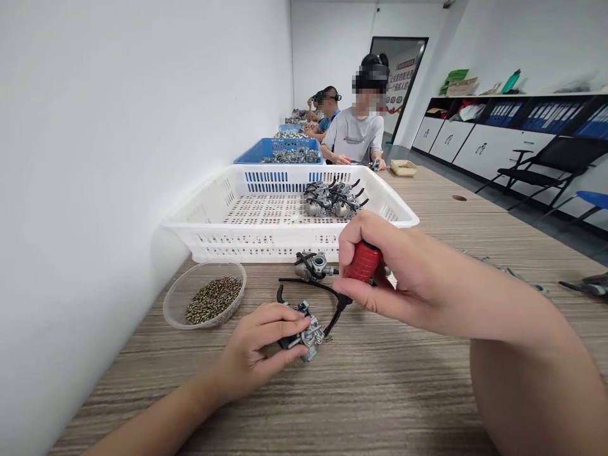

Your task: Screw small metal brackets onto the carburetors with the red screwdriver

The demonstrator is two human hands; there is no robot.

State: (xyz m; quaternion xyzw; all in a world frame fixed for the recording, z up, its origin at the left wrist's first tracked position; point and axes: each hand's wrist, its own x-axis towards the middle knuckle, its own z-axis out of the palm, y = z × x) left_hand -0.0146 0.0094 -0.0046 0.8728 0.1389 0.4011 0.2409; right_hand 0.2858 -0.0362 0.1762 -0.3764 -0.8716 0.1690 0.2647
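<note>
My left hand (266, 335) is closed around a small grey metal carburetor (311, 339), steadying it on the wooden table. A red-handled screwdriver (363, 261) is gripped in my right hand (403, 272), up and to the right of that carburetor. Its dark lower end slants down toward the carburetor's right side; whether the tip touches cannot be made out. A thin black hose (304, 280) curves across the table behind the left hand. Just beyond lies a second carburetor (311, 266), partly hidden by the right hand.
On the left stands a clear plastic bowl (171, 310) of small brass-coloured parts. A white perforated crate (228, 244) holds several carburetors; behind it is a blue crate (247, 155) of metal parts. More parts lie at right. A co-worker (354, 133) sits across, near a small tray (403, 168).
</note>
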